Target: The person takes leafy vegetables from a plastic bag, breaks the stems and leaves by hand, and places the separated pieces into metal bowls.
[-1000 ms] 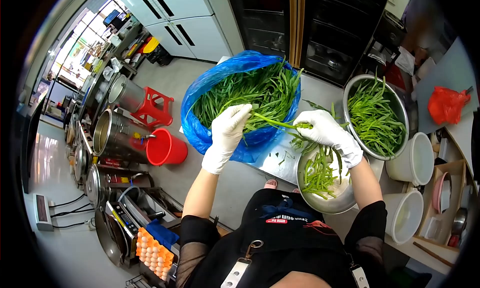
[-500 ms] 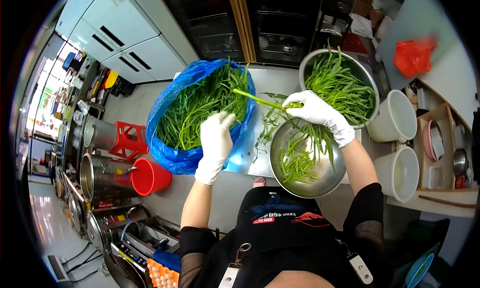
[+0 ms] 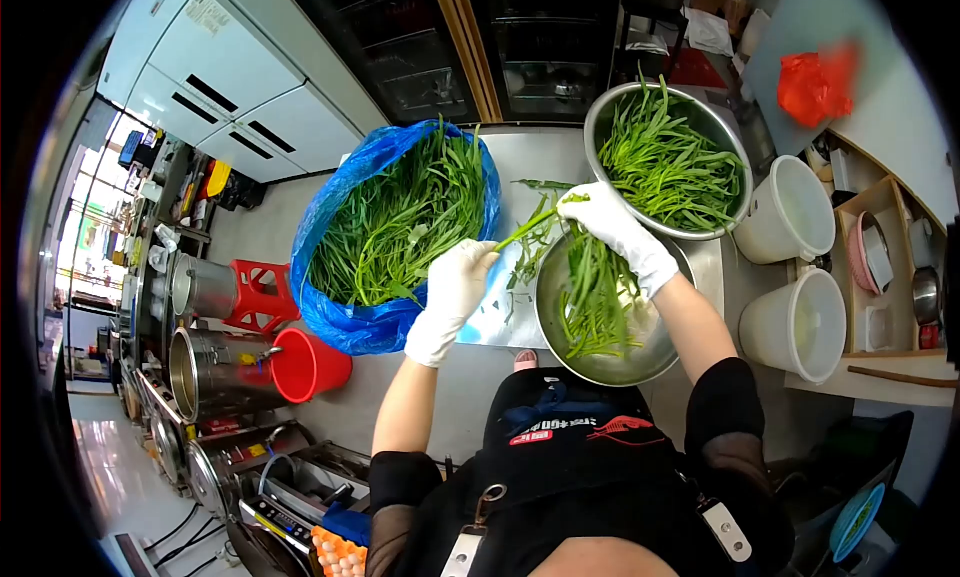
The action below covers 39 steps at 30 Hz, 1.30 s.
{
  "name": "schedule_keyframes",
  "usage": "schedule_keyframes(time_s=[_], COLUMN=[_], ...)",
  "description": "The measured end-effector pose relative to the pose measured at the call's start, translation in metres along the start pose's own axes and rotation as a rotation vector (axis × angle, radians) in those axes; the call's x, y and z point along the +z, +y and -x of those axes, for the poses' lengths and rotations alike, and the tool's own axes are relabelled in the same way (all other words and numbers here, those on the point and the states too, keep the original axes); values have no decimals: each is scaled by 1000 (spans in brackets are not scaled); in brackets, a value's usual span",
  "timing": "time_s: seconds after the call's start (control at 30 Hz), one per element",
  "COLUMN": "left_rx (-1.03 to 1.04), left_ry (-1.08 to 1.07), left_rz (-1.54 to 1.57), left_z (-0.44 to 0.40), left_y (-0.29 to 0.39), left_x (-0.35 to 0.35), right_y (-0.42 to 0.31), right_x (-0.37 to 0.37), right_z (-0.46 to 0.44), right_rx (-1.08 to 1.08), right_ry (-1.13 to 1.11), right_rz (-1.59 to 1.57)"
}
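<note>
My right hand, in a white glove, is closed around a bunch of water spinach whose leaves hang over a steel bowl. A green stem runs from it across to my left hand, also gloved, which pinches the stem's other end between thumb and fingers. Short cut pieces of stem lie in that bowl, partly hidden by the leaves. To the left, a blue plastic bag is filled with long-leaved greens. Behind my right hand, a second steel bowl holds more leafy greens.
Leaf scraps are scattered on the metal tabletop. White buckets stand at the right, near a wooden shelf. On the left are a red bucket, a red stool and large steel pots.
My left hand has moved right from beside the bag and now grips the stem's end. The bunch in my right hand hangs lower over the bowl. The camera view has shifted slightly.
</note>
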<state>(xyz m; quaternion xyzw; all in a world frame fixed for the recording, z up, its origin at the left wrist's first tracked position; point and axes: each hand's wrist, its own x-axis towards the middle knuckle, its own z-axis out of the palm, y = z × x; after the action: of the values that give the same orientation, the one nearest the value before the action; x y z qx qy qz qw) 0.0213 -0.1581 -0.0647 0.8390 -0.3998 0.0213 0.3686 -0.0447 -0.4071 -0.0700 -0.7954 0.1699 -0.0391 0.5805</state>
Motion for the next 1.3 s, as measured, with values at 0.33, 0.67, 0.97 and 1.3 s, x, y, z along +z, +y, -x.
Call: schedule_keyframes(time_s=[0.33, 0.67, 0.97, 1.3], left_rx=[-634, -597, -355, 92], left_ry=[-94, -288, -311, -405], left_rz=[549, 752, 869, -190], left_z=[12, 3, -15, 52], left_y=[6, 38, 65, 62], left_x=[0, -3, 23, 117], right_y=[-47, -30, -7, -30], right_x=[21, 47, -19, -200], right_z=[31, 57, 65, 14], right_rx=[-593, -1088, -486, -955], right_ry=[367, 245, 360, 857], right_rz=[365, 925, 186, 1091])
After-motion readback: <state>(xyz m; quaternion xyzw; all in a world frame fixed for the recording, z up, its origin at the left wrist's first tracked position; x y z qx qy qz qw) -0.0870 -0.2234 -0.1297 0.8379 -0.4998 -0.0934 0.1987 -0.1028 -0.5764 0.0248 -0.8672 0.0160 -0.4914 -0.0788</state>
